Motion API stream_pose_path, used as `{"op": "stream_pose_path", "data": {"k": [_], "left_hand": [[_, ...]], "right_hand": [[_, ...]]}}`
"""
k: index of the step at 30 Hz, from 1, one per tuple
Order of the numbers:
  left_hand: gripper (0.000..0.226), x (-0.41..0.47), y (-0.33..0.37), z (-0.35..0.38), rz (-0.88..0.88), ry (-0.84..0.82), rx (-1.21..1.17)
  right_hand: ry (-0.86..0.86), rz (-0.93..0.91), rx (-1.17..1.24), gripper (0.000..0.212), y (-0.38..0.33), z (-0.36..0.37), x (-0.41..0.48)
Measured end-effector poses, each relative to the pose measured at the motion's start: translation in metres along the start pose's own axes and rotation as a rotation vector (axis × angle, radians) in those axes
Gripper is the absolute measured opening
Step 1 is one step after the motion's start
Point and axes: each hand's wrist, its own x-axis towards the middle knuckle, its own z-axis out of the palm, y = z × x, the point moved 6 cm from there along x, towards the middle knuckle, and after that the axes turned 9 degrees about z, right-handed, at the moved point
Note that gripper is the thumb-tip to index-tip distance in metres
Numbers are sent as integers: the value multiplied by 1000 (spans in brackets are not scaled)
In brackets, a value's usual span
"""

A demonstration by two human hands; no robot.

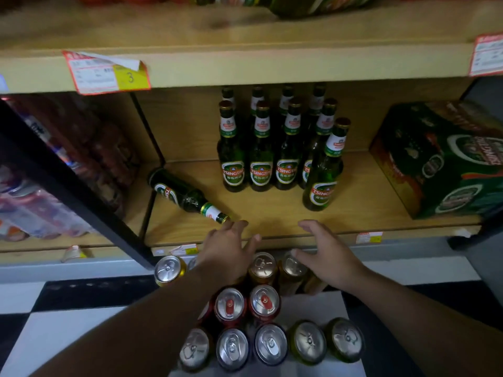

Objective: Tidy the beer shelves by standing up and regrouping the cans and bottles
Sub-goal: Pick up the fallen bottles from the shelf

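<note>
A green beer bottle (187, 197) lies on its side on the wooden shelf (272, 221), its cap pointing toward the front edge. Several green bottles (261, 156) stand upright in rows behind it, and one more bottle (324, 172) stands apart in front of them on the right. My left hand (228, 248) hovers open at the shelf's front edge, fingertips just short of the fallen bottle's cap. My right hand (324, 254) is open beside it, fingers spread over a can (292, 268). Several cans (264, 322) stand upright on the floor below.
A green beer carton (441, 161) fills the shelf's right end. A black upright divider (68, 180) separates a left bay holding shrink-wrapped can packs (35, 202). The upper shelf (245, 63) carries price tags. The floor is black-and-white tile (49, 322).
</note>
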Motion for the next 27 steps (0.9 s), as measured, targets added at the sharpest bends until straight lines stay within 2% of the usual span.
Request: {"op": "stream_pose_path", "data": {"k": [4,11,20,27], "left_hand": [[51,7,-34,-15,-79,42,-42],[55,24,-84,-17,-102,-44,43],[56,72,-91,-9,114,-143,458],[67,91,-94,8,126,-220,628]], "right_hand": [[-34,-45,9,59,-29,18,11],[-85,-81,17,56,-53,51,35],[-45,-52,7,48,-40,60,55],[-7,-44,34,43,-28,57,63]]}}
